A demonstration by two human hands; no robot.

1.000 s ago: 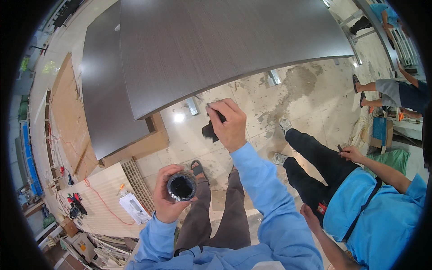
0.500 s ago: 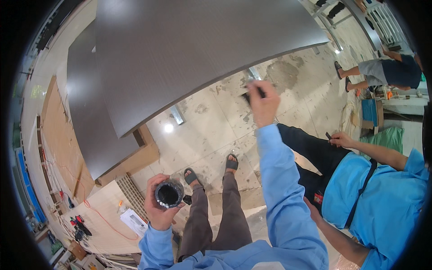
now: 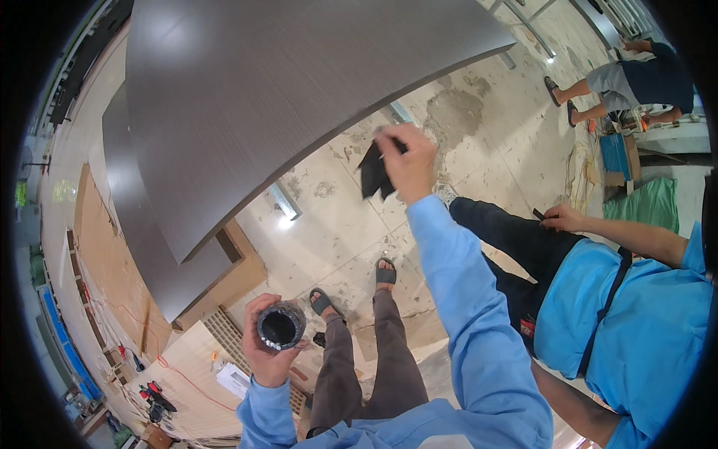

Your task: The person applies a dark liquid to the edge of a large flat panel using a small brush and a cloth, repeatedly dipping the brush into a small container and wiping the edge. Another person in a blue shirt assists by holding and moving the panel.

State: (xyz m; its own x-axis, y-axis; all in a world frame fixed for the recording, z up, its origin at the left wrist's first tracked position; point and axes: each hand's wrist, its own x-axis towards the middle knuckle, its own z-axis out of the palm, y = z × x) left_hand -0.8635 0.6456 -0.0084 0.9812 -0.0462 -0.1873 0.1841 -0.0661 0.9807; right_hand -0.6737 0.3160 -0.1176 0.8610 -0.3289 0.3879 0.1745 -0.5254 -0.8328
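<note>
Wrapped round a clear jar of dark liquid [image 3: 280, 328], my left hand [image 3: 263, 352] holds it upright, its open mouth facing up. My right hand [image 3: 412, 163] is raised out in front, near the edge of a large dark panel [image 3: 299, 82] and apart from it. Pinched in its fingers, a black cloth [image 3: 376, 172] hangs down; the fingertips are slightly blurred. A second dark panel [image 3: 142, 224] lies under the first, offset to the left.
Close on my right stands a person in a bright blue shirt [image 3: 591, 299], holding a small dark object. Another person [image 3: 643, 82] is farther off at the upper right. At lower left, a wooden table [image 3: 198, 374] carries red-handled tools [image 3: 155, 396] and a red cord.
My right hand has moved left, toward the panel edge, and the black cloth now hangs in fuller view. The left hand keeps its hold on the jar. The whole view has shifted slightly.
</note>
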